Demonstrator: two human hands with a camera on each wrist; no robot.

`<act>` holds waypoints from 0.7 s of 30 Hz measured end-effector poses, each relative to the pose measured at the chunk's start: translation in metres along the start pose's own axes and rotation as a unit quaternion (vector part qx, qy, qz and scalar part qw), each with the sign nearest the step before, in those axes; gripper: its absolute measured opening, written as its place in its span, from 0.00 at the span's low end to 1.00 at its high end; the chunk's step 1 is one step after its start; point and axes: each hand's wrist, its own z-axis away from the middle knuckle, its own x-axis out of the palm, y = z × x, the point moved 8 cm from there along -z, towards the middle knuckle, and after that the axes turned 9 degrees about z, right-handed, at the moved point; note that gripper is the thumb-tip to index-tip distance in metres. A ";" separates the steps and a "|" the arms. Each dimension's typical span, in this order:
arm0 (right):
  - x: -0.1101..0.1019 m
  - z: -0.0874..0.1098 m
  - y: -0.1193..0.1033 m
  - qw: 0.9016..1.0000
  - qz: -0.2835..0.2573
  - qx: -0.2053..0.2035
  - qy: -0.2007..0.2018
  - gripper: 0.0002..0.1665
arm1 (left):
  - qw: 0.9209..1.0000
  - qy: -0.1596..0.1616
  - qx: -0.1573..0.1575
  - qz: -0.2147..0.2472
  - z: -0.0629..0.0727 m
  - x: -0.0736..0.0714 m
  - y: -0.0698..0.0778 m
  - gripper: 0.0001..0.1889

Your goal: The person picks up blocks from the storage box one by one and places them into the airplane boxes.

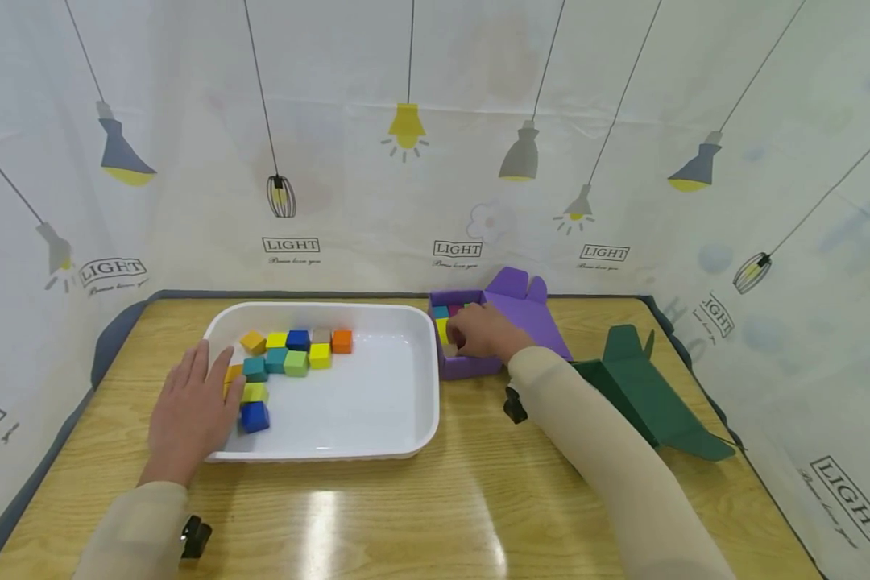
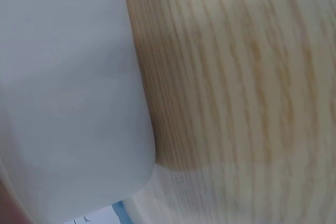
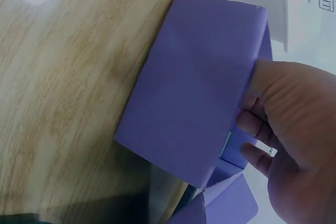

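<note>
My left hand (image 1: 194, 403) lies with straight fingers over the left rim of a white tray (image 1: 377, 403), its fingertips beside several cubes. In the tray are coloured cubes, among them a blue cube (image 1: 254, 416), a light green cube (image 1: 296, 363) and an orange cube (image 1: 342, 341). My right hand (image 1: 484, 330) reaches into an open purple box (image 1: 471, 368), fingers curled, and pinches a beige cube (image 1: 449, 350) at the box's left side. Yellow cubes (image 1: 442, 330) and a teal cube (image 1: 440, 312) sit in that box. In the right wrist view, the purple box (image 3: 194, 82) hides the fingertips.
The purple box's lid (image 1: 525, 314) is folded back to the right. A dark green open box (image 1: 634, 395) stands farther right, partly behind my right sleeve. A printed curtain (image 1: 362, 201) hangs behind the wooden table (image 1: 377, 515).
</note>
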 end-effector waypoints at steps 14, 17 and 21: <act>-0.019 0.003 0.001 0.999 -0.034 -0.008 0.039 0.14 | 1.000 0.001 -0.003 0.000 0.001 -0.004 0.005 0.33; -0.035 0.003 -0.003 0.996 -0.038 -0.019 0.076 0.14 | 1.000 0.003 -0.001 -0.002 0.002 -0.005 0.005 0.33; -0.053 0.004 -0.014 0.992 -0.035 -0.037 0.112 0.12 | 1.000 0.004 0.000 0.001 0.002 -0.005 0.004 0.33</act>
